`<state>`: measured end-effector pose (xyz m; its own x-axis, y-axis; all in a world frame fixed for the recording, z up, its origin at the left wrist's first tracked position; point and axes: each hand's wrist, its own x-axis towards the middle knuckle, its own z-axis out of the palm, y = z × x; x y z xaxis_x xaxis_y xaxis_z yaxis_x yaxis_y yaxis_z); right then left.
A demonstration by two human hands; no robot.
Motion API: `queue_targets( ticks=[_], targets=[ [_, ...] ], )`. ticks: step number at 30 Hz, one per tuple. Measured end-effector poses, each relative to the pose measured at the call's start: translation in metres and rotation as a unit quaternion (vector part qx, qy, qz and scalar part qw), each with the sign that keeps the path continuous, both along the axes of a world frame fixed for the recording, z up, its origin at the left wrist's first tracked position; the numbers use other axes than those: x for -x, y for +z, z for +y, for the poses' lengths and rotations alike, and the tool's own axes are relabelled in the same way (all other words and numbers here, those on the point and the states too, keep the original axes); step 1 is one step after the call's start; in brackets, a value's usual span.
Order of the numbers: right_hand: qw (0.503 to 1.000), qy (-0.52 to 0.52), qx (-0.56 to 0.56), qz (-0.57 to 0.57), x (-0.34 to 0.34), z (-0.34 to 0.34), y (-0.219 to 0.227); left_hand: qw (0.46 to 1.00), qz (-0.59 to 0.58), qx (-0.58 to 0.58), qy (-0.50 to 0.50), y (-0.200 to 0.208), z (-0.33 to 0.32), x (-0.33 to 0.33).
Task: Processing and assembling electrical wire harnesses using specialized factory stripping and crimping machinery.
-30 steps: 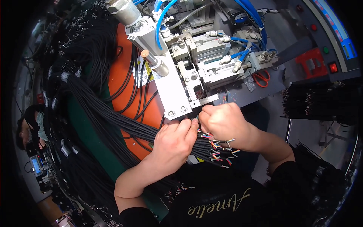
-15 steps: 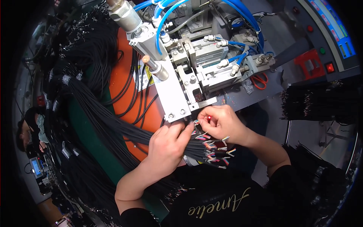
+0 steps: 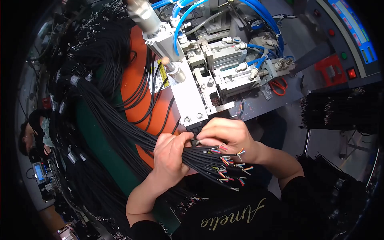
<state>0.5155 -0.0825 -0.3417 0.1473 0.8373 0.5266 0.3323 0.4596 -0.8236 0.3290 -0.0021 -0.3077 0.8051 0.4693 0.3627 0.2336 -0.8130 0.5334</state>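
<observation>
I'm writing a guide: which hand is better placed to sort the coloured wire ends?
Likely the right hand: it's beside the coloured wire ends, while the left hand grips the black cable bundle.

Top (image 3: 260, 204) is blk w/ short slvs (image 3: 297, 192) & gold script (image 3: 232, 215).

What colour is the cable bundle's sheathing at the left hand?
Black. The cable bundle shows best in the head view.

A green tabletop (image 3: 94, 128) runs along the left, bordering an orange surface (image 3: 135, 78). Grey floor (image 3: 324, 142) shows at the right, behind a thin metal pole (image 3: 307, 141). At far left, a small blue screen (image 3: 39, 173) glows; bright light falls on the middle, leaving the left side dimmer.
</observation>
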Motion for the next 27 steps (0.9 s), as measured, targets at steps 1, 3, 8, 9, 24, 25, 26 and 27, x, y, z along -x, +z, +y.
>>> queue_targets(
  ticks=[1, 3, 8, 9, 24, 25, 26, 27],
  targets=[
    [1.000, 0.001, 0.000, 0.001, -0.001, 0.000, -0.001, 1.000, 0.000, 0.000, -0.001, 0.001, 0.000, 0.000],
    [0.987, 0.026, 0.099, 0.126, -0.003, -0.006, 0.003, 1.000, -0.001, -0.002, -0.028, 0.003, 0.001, 0.001],
    [0.790, 0.156, 0.344, 0.482, -0.018, -0.012, 0.008, 0.998, 0.014, -0.003, -0.059, 0.009, 0.002, -0.007],
    [0.736, 0.192, 0.368, 0.536, -0.020, -0.012, 0.008, 0.998, 0.014, -0.003, -0.060, 0.008, 0.001, -0.009],
    [0.945, 0.026, 0.190, 0.264, 0.012, -0.022, 0.004, 0.998, -0.012, -0.022, -0.049, -0.004, -0.003, -0.017],
    [0.985, -0.021, 0.106, 0.137, 0.016, -0.022, 0.003, 0.999, -0.012, -0.023, -0.047, -0.005, -0.003, -0.017],
    [0.985, -0.020, 0.105, 0.137, 0.019, -0.021, 0.000, 0.999, -0.027, -0.014, -0.040, -0.006, -0.003, -0.018],
    [0.995, -0.067, 0.058, 0.042, 0.022, -0.019, -0.004, 0.999, -0.042, -0.004, -0.033, -0.007, -0.003, -0.019]
  ],
)
